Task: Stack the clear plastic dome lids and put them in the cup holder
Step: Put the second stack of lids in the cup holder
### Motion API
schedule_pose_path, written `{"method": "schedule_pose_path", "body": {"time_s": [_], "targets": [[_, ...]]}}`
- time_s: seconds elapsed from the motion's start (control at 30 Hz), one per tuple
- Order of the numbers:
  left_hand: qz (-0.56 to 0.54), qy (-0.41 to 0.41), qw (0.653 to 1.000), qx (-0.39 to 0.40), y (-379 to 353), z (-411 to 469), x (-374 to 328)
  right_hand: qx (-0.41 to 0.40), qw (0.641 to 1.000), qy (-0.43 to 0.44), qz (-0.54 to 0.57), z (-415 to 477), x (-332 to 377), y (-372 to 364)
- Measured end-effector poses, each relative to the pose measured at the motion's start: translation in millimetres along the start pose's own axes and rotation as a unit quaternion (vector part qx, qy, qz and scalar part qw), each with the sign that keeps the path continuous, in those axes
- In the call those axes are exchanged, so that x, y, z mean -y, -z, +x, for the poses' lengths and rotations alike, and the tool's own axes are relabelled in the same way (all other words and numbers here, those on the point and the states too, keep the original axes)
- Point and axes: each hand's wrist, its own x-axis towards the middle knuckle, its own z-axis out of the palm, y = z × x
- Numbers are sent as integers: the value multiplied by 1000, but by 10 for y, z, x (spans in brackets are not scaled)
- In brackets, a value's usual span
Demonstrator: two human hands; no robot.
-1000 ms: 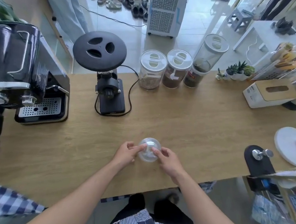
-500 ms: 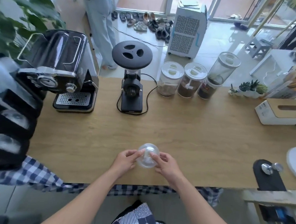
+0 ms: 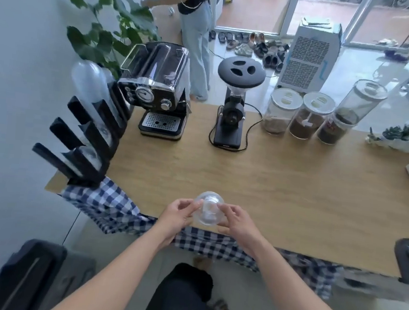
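Observation:
A stack of clear plastic dome lids (image 3: 208, 211) is held between both hands near the front edge of the wooden counter (image 3: 283, 177). My left hand (image 3: 177, 217) grips its left side and my right hand (image 3: 238, 224) grips its right side with the fingertips. The black cup holder (image 3: 92, 141) stands at the counter's left end, with slanted slots. Clear cups or lids sit in its slots, and a tall clear stack (image 3: 87, 86) rises from the back one.
An espresso machine (image 3: 157, 88) and a black grinder (image 3: 233, 107) stand at the back left. Three lidded jars (image 3: 304, 114) stand at the back middle, small plants (image 3: 400, 138) to their right. A checked cloth (image 3: 109, 203) hangs over the front edge. A person stands beyond the counter.
The view has swung left and up, bringing the cup holder fully into sight. Both hands keep their hold on the lid stack, which has lifted slightly off the counter.

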Motion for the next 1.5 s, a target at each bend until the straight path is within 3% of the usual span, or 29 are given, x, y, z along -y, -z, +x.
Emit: {"method": "schedule_pose_path", "body": {"time_s": [0.23, 0.53, 0.87, 1.1, 1.5], "targets": [[-30, -30, 998, -42, 627, -305, -68, 38, 995, 38, -79, -43, 183, -641], [-26, -35, 997, -71, 1470, -295, -432, 27, 987, 92, -127, 76, 664, -1505], [129, -106, 984, -55, 2574, -325, -1463, 17, 980, 162, -115, 316, 1477, -2643], [163, -163, 970, -77, 3395, -360, -2081, 29, 968, 215, -126, 552, 1993, -3391], [213, -118, 962, -121, 4421, -203, -2145, 79, 973, 152, -155, 733, 2008, -4163]]}}
